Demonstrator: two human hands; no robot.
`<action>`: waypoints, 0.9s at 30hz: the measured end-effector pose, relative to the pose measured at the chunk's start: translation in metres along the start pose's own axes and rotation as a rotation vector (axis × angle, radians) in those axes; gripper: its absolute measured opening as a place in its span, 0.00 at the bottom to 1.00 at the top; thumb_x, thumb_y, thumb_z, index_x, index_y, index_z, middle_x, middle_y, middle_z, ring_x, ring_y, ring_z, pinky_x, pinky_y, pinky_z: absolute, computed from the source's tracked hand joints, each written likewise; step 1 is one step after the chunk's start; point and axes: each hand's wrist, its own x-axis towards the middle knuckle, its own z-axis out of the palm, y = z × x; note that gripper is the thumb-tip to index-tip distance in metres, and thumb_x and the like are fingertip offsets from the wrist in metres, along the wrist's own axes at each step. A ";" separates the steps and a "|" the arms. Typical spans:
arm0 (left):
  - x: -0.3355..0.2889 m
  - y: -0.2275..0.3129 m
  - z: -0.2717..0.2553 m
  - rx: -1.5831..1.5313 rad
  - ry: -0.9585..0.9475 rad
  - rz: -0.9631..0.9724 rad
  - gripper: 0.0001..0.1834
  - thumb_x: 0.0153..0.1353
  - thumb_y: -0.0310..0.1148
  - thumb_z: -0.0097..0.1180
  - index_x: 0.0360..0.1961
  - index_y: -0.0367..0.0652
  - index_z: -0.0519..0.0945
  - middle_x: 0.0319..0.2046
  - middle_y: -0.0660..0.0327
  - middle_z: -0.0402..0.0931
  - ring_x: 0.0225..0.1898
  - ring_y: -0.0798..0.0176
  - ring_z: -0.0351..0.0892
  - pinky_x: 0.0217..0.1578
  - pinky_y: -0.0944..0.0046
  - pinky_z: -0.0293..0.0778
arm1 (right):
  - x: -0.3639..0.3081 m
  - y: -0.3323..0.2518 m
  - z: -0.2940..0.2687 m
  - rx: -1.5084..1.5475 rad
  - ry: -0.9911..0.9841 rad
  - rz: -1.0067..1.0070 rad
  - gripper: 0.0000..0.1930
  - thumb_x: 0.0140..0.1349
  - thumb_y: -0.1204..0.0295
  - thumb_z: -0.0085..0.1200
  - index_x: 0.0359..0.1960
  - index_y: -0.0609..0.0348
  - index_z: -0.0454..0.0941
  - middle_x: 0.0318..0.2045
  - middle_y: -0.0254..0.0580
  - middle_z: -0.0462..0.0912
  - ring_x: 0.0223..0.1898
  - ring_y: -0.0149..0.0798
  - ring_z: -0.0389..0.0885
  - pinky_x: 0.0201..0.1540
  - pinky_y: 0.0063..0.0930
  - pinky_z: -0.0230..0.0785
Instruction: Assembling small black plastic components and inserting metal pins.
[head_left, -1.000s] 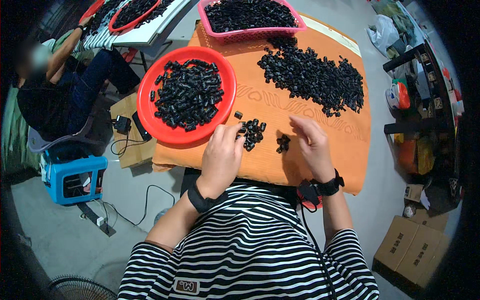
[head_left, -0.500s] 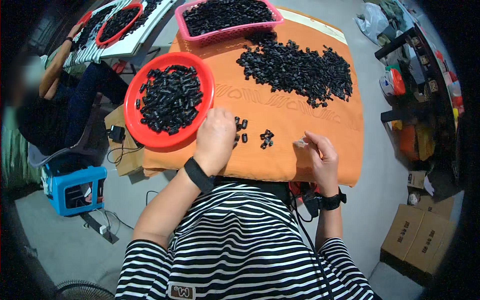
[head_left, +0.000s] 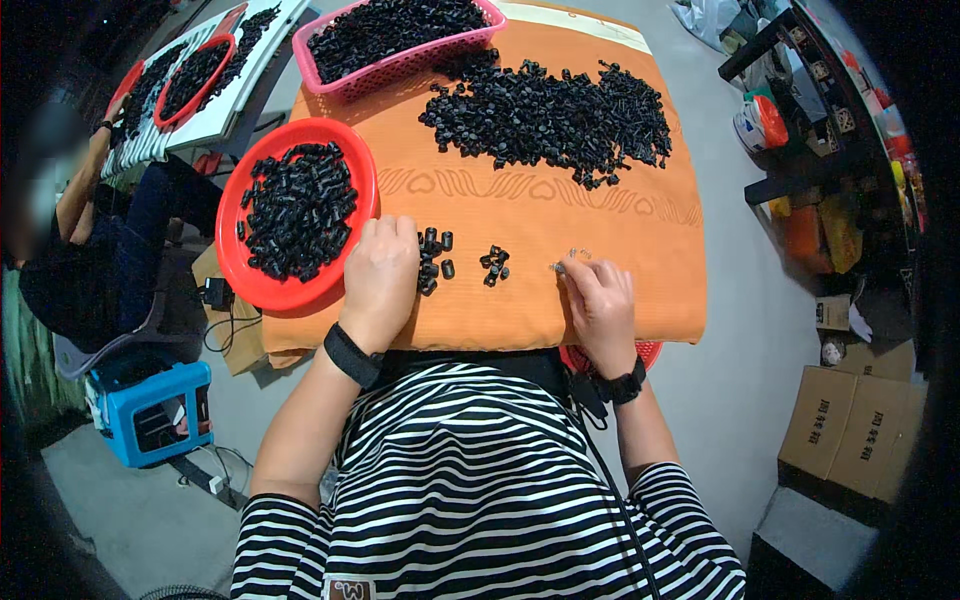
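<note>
My left hand (head_left: 383,275) is closed beside the right rim of a round red tray (head_left: 368,170) heaped with short black tubes (head_left: 300,205). Its curled fingers hide whatever they may hold. Several black tubes (head_left: 447,268) lie on the orange cloth just right of that hand. Farther right sits a small cluster of little black pieces (head_left: 495,264). My right hand (head_left: 603,308) has its thumb and fingers pinched together low over the cloth, at a tiny shiny piece (head_left: 557,267) that I cannot make out. Small clear ring-like bits (head_left: 579,252) lie just beyond its fingertips.
A spread of small black parts (head_left: 550,120) covers the far part of the orange-covered table (head_left: 480,325). Behind it stands a pink basket (head_left: 400,62) full of black pieces. Another person (head_left: 130,220) works at a white table on the left. Cardboard boxes (head_left: 850,430) stand at right.
The whole view has shifted, so the table sits farther left. My right fingers have come together in a pinch. My left hand stays closed near the tray, with more of the loose tubes showing.
</note>
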 end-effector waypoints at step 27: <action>-0.051 0.052 0.010 -1.395 -0.369 -0.214 0.09 0.71 0.28 0.53 0.48 0.35 0.80 0.39 0.61 0.72 0.33 0.73 0.77 0.35 0.71 0.76 | 0.008 -0.006 0.014 -0.088 0.053 -0.009 0.05 0.61 0.78 0.61 0.38 0.58 0.78 0.36 0.45 0.79 0.38 0.50 0.78 0.40 0.40 0.70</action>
